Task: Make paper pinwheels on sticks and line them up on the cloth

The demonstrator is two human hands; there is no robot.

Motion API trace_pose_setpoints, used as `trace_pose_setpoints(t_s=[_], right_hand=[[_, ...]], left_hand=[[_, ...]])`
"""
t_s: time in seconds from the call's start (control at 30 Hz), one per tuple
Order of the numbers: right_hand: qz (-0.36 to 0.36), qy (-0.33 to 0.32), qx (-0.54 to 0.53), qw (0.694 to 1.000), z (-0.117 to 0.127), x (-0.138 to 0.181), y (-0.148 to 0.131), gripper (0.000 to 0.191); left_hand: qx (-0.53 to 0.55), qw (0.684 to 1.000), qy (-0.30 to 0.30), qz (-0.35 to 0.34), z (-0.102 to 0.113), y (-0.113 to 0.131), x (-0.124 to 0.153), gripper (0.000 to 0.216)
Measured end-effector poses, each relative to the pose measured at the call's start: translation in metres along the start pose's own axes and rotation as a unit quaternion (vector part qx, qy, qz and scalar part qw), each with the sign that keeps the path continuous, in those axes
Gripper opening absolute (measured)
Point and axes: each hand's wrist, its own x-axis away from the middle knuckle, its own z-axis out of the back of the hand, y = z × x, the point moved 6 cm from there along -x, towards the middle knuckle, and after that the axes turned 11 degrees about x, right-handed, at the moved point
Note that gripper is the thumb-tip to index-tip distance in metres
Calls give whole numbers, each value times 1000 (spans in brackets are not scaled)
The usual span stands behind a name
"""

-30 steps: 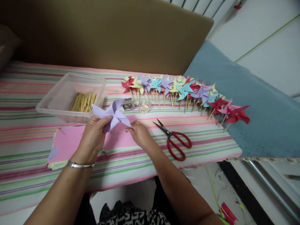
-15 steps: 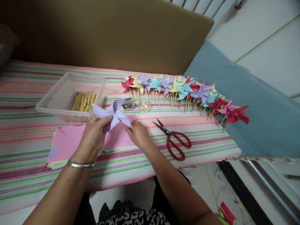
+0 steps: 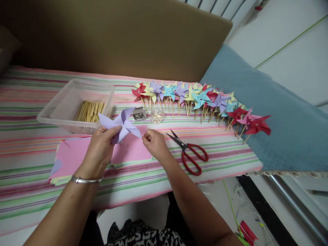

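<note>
A purple paper pinwheel (image 3: 123, 123) with folded blades is pinched at its middle by my left hand (image 3: 104, 140), thumb on the front. My right hand (image 3: 155, 141) is just to the right of the pinwheel's lower right blade, its fingers curled closed; whatever they may hold is hidden. Beneath both hands lies a stack of pink paper (image 3: 132, 150) with small dark specks on it. More cut paper sheets (image 3: 70, 155), pink on top, lie left of my left wrist. Behind the pinwheel stand a small box of metal pins (image 3: 139, 115) and a round clear container (image 3: 156, 116) with small pale pieces.
Red-handled scissors (image 3: 188, 152) lie partly spread right of my right hand. A clear plastic bin (image 3: 55, 118) holds wooden sticks (image 3: 89, 111). A row of finished pinwheels (image 3: 202, 97) on sticks runs along the back right, before a large brown board (image 3: 115, 37).
My right hand has drawn slightly away from the pinwheel's blade to the right, its fingers now curled. The left hand still holds the pinwheel. The whole view has shifted a little.
</note>
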Motion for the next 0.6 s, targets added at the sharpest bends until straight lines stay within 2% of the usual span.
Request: trace_pose_setpoints(t_s=[0.1, 0.3, 0.6], right_hand=[[23, -3, 42, 999, -4, 1, -2, 12], [42, -50, 128, 990, -13, 4, -7, 14], [49, -64, 117, 990, -13, 3, -7, 6]], left_hand=[[-3, 1000, -3, 2, 0, 0, 0, 11], [2, 1000, 4, 6, 1, 0, 0, 13], [-8, 1000, 13, -3, 2, 1, -2, 13]])
